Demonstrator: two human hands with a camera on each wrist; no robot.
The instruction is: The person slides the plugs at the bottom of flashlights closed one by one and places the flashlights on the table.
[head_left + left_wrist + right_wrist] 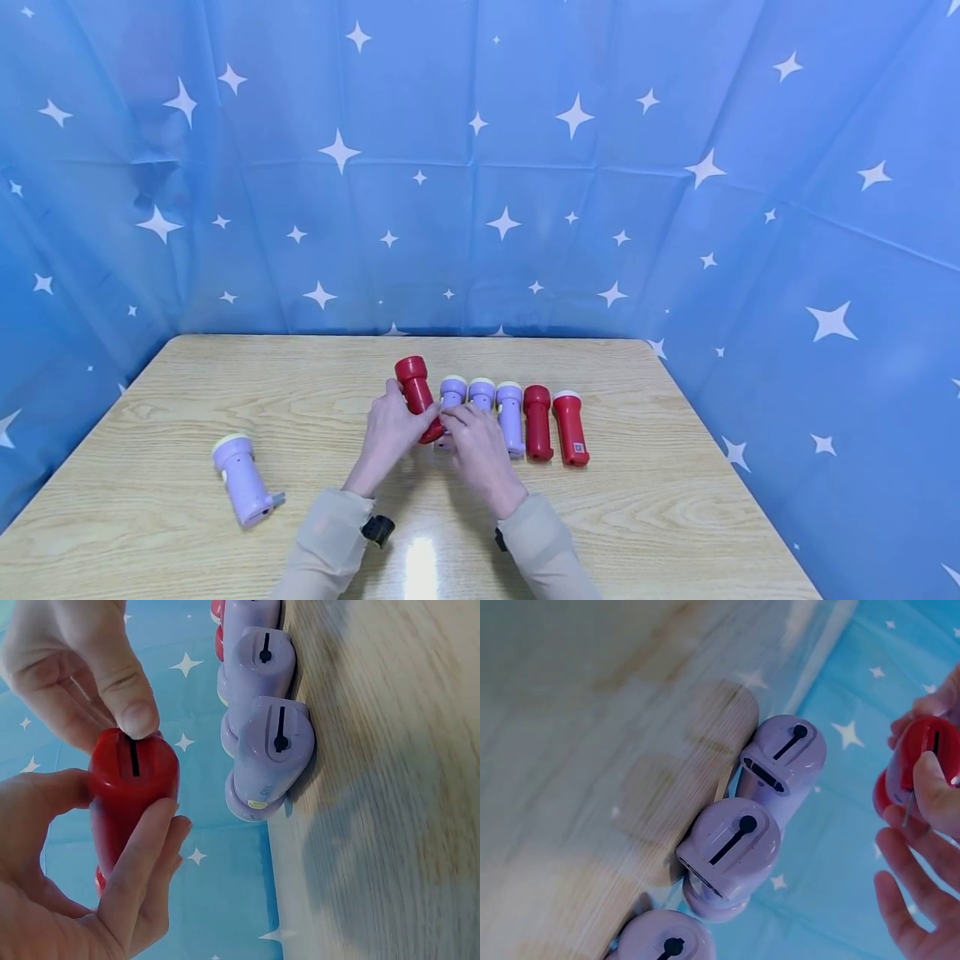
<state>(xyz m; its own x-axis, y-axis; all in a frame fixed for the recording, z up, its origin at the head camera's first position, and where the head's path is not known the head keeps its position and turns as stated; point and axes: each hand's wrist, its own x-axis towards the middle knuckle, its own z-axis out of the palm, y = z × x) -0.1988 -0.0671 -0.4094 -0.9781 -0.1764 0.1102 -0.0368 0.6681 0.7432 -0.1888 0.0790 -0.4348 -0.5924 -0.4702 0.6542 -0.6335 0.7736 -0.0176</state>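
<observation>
A red flashlight (415, 385) is tilted above the table, left of a row of flashlights. My left hand (391, 431) grips its body, thumb on one side and fingers on the other in the left wrist view. My right hand (477, 443) is at its slotted end (135, 766), the thumb (139, 720) pressing beside the dark slot. A thin metal prong (908, 809) sticks out beside that thumb in the right wrist view. Just past the hands lie three lilac flashlights (511, 417), two of them partly hidden by my right hand.
To the right in the row are a red flashlight (537, 423) and another with a white rim (572, 428). A lone lilac flashlight (242, 479) lies at the left, a grey tab (279, 498) jutting from its end. Behind the wooden table (660, 525) hangs a starry blue curtain (420, 250).
</observation>
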